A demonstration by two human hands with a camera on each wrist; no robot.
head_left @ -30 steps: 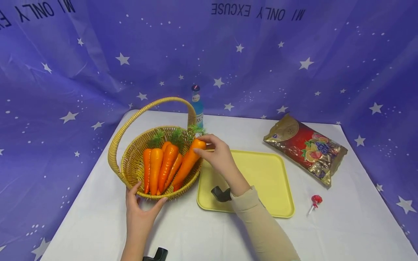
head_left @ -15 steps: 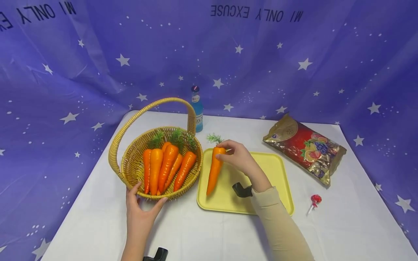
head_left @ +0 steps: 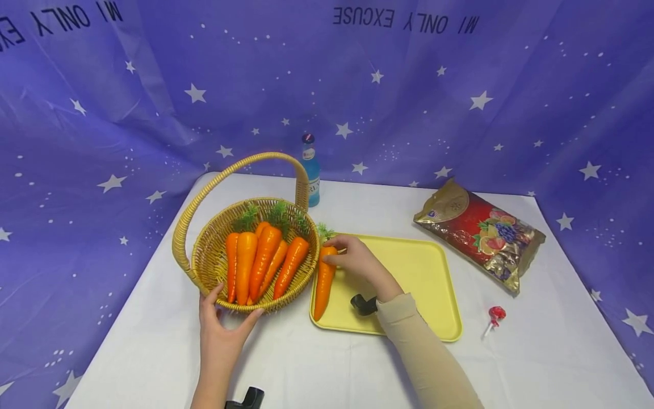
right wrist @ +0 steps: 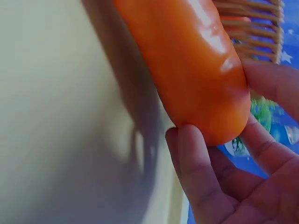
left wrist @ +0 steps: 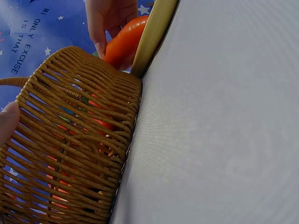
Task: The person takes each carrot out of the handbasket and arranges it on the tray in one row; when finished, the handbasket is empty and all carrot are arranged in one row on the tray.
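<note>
My right hand (head_left: 360, 266) pinches the top of an orange carrot (head_left: 323, 292) between thumb and fingers, over the left edge of a yellow tray (head_left: 409, 278). In the right wrist view the carrot (right wrist: 196, 74) lies close over the tray, its shadow beside it. To the left is a wicker basket (head_left: 208, 253) with a tall arched handle, and several carrots (head_left: 246, 267) with green tops lean inside. My left hand (head_left: 222, 335) holds the basket's front rim, thumb and fingers spread along it. The left wrist view shows the basket's woven side (left wrist: 84, 140) and a fingertip at its rim.
A blue bottle (head_left: 312, 176) stands behind the basket. Toward the back right lies a red and gold snack bag (head_left: 480, 233), with a red lollipop (head_left: 495, 317) in front of it. A starry purple cloth (head_left: 409, 113) hangs behind the white table (head_left: 306, 369).
My right hand lifted a carrot out of the basket and carried it right over the tray, then shifted it back left to the tray's left edge and lower. The left hand stayed on the rim.
</note>
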